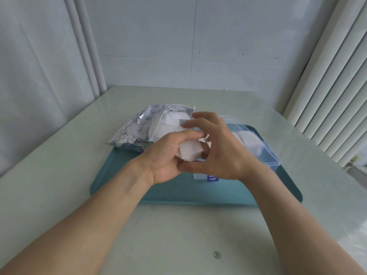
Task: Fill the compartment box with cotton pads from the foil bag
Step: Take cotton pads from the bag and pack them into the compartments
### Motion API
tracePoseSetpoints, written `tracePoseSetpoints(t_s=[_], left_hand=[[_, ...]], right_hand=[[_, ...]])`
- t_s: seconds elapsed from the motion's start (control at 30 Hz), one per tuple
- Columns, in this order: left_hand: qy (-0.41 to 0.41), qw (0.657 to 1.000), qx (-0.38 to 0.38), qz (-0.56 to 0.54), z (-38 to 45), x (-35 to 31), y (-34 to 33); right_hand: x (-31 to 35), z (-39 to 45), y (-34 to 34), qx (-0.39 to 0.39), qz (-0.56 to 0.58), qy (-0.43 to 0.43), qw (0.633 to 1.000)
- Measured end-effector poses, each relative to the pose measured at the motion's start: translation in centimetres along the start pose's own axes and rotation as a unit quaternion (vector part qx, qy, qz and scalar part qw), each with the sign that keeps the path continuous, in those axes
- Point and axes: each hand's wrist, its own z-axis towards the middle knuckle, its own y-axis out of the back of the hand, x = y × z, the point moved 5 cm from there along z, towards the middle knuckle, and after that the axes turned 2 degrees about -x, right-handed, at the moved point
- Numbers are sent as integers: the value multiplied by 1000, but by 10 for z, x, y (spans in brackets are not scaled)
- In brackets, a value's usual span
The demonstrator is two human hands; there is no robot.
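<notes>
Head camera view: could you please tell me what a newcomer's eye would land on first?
First, the two hands meeting mid-frame: the left hand grips a stack of white cotton pads, the right hand reaching in beside it. Behind them lies the open foil bag, and to the right the clear compartment box on a teal tray.

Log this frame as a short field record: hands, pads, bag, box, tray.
left hand: grips a stack of pads above the tray
right hand: fingers curled at the stack, thumb under it; grip unclear
bag: foil, lying open at the tray's far left, more pads visible inside
box: clear, on the tray's right, partly hidden by the right hand; a far compartment already holds pads
tray: teal, on the table
</notes>
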Motion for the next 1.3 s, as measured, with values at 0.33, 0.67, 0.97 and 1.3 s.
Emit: tracePoseSetpoints(t_s=[0.33,0.67,0.97,1.3], left_hand=[[-90,992,-46,76,3,-1,2],[-44,996,-51,61,1,1,6],[-81,989,-108,53,1,-2,9],[-249,932,-258,44,-4,-21,21]], right_hand=[[-1,2,2,-48,-53,22,997],[4,-1,1,-32,-40,39,998],[5,-3,-5,-13,-76,41,996],[-2,-5,0,-8,366,-211,906]])
